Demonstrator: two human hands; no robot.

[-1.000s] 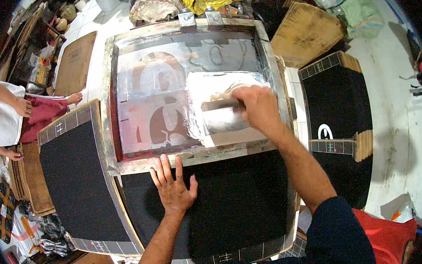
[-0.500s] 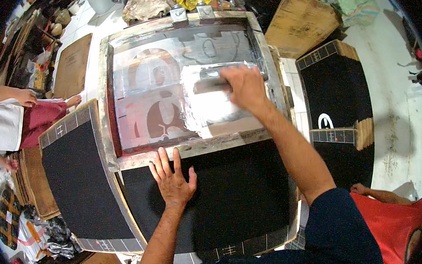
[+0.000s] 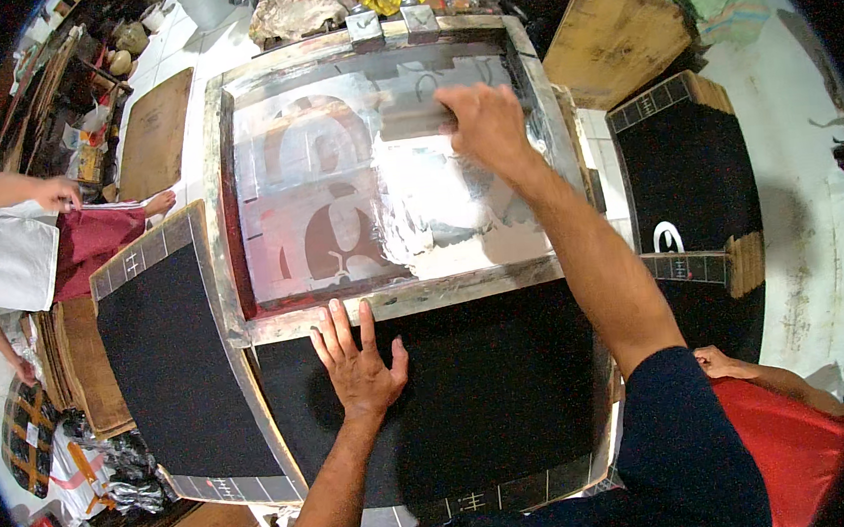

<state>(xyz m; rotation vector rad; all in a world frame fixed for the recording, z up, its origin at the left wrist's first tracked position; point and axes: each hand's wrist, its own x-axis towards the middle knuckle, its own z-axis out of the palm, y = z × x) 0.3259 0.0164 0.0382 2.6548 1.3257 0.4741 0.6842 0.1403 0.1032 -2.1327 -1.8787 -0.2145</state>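
Note:
A wooden-framed printing screen [image 3: 400, 294] lies over a black panel [image 3: 433, 393] with chalk-like marks at its near end. Rounded stencil shapes [image 3: 334, 236] show in the mesh, and wet white ink [image 3: 436, 192] covers its right half. My right hand [image 3: 489, 129] is closed over a squeegee [image 3: 405, 124], blurred and partly hidden under it, near the far part of the ink. With fingers spread, my left hand [image 3: 361, 364] lies flat, its fingertips on the near rail of the screen and the palm over the black panel.
Black panels stand at left [image 3: 186, 374] and right [image 3: 680, 171], the right ones stacked, one with a white printed shape [image 3: 668, 237]. Metal hinge clamps [image 3: 391, 27] hold the screen's far rail. A person [image 3: 4, 245] is at left; another in red [image 3: 789, 442] at lower right.
My right hand has pushed the squeegee away from me, toward the far rail, leaving the white ink more exposed. My left hand stays on the near rail. The view has shifted slightly.

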